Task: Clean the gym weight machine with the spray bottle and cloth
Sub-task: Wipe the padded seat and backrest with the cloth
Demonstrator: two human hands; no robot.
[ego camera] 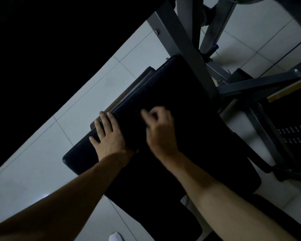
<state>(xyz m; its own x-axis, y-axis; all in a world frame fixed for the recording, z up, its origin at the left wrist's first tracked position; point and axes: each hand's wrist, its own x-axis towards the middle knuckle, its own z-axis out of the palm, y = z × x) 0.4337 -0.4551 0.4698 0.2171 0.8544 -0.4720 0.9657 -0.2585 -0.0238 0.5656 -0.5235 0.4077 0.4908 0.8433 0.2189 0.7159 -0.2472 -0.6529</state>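
While left hand [108, 134] lies flat on pad [172, 87] edge, right hand [161, 133] blurred, grip unclear, floor [42, 162] beside.

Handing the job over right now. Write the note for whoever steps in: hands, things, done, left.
Left hand: open, flat on the left edge of the black seat pad.
Right hand: above the pad, blurred, fingers curled; whether it holds a cloth is unclear.
Spray bottle: not in view.
Done: cannot tell in this dim frame.
Left: likely wiping the pad, then the grey frame.
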